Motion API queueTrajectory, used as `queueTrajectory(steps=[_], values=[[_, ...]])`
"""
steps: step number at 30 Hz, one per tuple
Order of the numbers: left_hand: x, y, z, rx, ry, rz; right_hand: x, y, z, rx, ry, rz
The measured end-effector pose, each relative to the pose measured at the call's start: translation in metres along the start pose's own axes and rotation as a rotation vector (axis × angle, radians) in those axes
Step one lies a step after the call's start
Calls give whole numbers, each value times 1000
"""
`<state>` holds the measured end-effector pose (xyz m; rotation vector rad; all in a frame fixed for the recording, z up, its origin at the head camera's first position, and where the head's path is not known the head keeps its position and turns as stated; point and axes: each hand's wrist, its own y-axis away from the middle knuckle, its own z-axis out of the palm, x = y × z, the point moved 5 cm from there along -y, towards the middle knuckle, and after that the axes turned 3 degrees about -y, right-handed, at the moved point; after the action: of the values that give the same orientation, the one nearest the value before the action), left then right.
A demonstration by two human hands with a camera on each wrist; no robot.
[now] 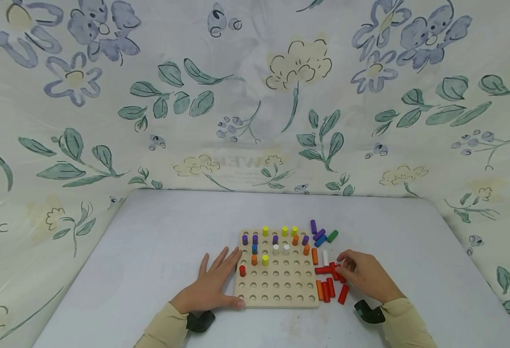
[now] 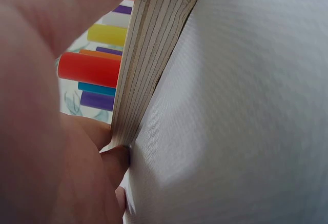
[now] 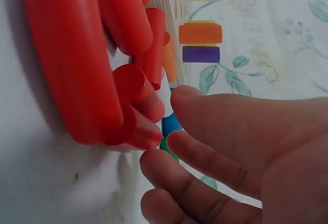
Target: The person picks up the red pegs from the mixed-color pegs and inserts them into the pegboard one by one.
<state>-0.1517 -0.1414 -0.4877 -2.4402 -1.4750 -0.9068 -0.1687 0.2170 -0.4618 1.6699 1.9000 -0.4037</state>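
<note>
My left hand (image 1: pixel 211 288) lies spread along the left side of a wooden peg board (image 1: pixel 281 291), fingers at its edge and thumb at the near left corner. In the left wrist view, fingertips (image 2: pixel 117 162) touch the board's layered side, and a red peg (image 2: pixel 89 70) stands in the board close by. My right hand (image 1: pixel 368 275) hovers beside a small pile of red pegs (image 1: pixel 324 270) at the board's right. Its thumb and fingers are bent and apart in the right wrist view, with nothing between them, close to two red pegs (image 3: pixel 138 131).
Yellow, purple, white, orange and blue pegs stand in the board's far rows. Loose purple pegs (image 1: pixel 313 226), a green peg (image 1: pixel 332 236), a blue peg (image 1: pixel 321 240) and a white peg (image 1: pixel 325 257) lie right of it on the white table (image 1: pixel 150 232). Flowered cloth (image 1: pixel 255 96) hangs behind.
</note>
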Motion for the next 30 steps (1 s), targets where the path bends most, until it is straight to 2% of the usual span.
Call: queueTrajectory(steps=[9, 17, 30], values=[[0, 1, 0, 0, 6, 5, 3, 1, 3, -6, 3, -10], [-1, -1, 0, -9, 5, -11, 6, 0, 4, -16, 12, 13], [0, 0, 0, -3, -2, 8, 8, -2, 7, -20, 27, 17]])
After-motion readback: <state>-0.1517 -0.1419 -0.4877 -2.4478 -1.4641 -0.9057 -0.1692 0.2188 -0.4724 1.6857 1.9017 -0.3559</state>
